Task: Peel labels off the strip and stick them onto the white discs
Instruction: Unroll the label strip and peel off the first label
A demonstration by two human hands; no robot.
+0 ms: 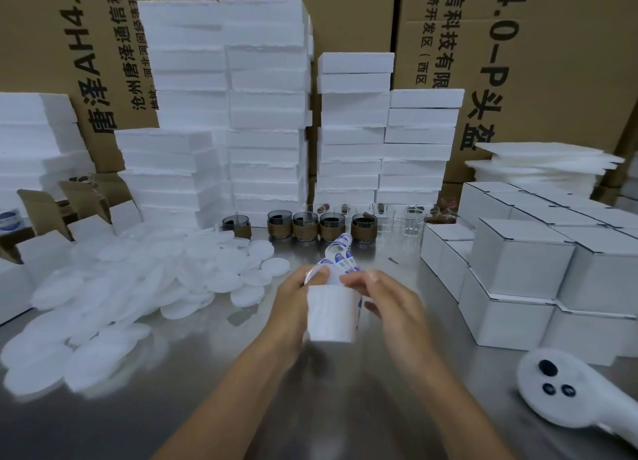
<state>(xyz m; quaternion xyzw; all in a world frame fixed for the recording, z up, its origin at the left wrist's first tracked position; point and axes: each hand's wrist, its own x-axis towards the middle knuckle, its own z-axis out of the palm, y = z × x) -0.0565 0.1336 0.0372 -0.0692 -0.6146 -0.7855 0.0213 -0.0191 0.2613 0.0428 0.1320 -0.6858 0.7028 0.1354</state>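
Head view: left hand (pixel 300 297) gripping label strip (pixel 331 316); right hand (pixel 390 301) seemingly pinching label (pixel 347 266), peeling; next needing white discs (pixel 138 287), lower left.

Left hand (pixel 293 299) and right hand (pixel 393 299) hold the label strip (pixel 331 316).

We see of ourselves only two arms and two hands. Our left forearm (pixel 241 383) and our right forearm (pixel 445 390) are uncovered along the whole length that shows, down to the wrists. Our left hand (pixel 293 297) and right hand (pixel 397 301) are bare too, with slim fingers and short nails. Both hands are slightly blurred, so we cannot make out finer detail.
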